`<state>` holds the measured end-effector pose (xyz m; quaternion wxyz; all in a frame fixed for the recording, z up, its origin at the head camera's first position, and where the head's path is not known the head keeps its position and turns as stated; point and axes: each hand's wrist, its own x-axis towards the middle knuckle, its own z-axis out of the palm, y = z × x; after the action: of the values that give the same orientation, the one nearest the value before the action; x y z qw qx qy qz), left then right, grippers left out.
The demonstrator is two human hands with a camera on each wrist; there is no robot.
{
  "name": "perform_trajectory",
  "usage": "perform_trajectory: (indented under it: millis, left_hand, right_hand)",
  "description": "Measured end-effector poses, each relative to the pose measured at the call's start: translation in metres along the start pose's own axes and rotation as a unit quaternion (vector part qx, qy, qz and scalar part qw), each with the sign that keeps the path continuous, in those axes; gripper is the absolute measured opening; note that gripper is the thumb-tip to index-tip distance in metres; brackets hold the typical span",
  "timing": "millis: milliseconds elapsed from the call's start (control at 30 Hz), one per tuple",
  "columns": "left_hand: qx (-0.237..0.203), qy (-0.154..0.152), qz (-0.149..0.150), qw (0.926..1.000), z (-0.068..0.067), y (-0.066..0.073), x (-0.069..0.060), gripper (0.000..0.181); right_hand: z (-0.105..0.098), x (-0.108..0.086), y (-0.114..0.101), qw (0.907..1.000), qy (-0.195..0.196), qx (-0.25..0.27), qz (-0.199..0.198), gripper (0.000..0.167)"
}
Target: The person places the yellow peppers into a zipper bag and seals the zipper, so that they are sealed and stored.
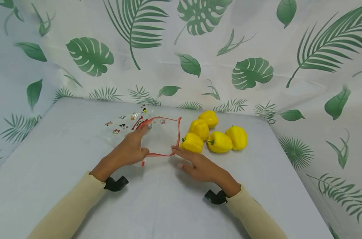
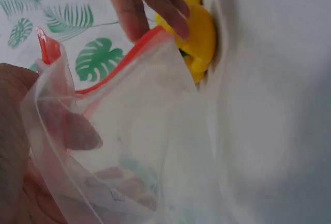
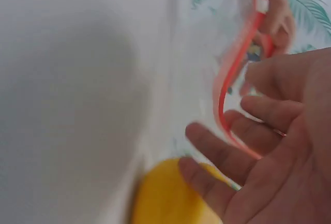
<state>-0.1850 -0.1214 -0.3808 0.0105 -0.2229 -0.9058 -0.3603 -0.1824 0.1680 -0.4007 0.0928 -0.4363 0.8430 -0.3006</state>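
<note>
A clear zip bag (image 1: 160, 137) with a red-edged mouth stands spread wide, its cartoon-printed side lying toward the left. My left hand (image 1: 128, 149) holds the bag at the left of the mouth, index finger and thumb wide apart. Through the plastic in the left wrist view, the left thumb (image 2: 83, 131) shows. My right hand (image 1: 203, 166) has its fingers extended and touches the near right corner of the red rim. Just beyond those fingertips lies a yellow bell pepper (image 1: 193, 142), also partly seen in the right wrist view.
More yellow bell peppers (image 1: 219, 142) lie grouped to the right of the bag on the white-covered table (image 1: 169, 205). Behind the table hangs a leaf-patterned cloth (image 1: 211, 76). Both wrists wear a black camera mount (image 1: 116, 183).
</note>
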Motion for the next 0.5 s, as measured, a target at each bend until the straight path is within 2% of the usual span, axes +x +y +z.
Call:
perform_trajectory:
  millis: [133, 267, 400, 500]
  left_hand:
    - [-0.018, -0.003, 0.011, 0.9998, -0.009, 0.001, -0.001, 0.076]
    - [-0.029, -0.007, 0.023, 0.9993, -0.016, 0.000, -0.003, 0.076]
    - [-0.030, -0.007, 0.049, 0.9983, -0.020, -0.002, -0.004, 0.079]
    - [-0.033, -0.012, 0.072, 0.9968, -0.022, -0.003, -0.005, 0.082]
  right_hand:
    - [-0.014, -0.004, -0.001, 0.9951, 0.085, 0.045, -0.024, 0.043]
    - [-0.023, -0.007, 0.005, 0.9767, 0.201, 0.062, -0.043, 0.031]
    - [-0.027, -0.008, 0.014, 0.9585, 0.282, 0.023, -0.033, 0.030]
    - [-0.028, -0.009, 0.021, 0.9530, 0.303, -0.012, -0.010, 0.034]
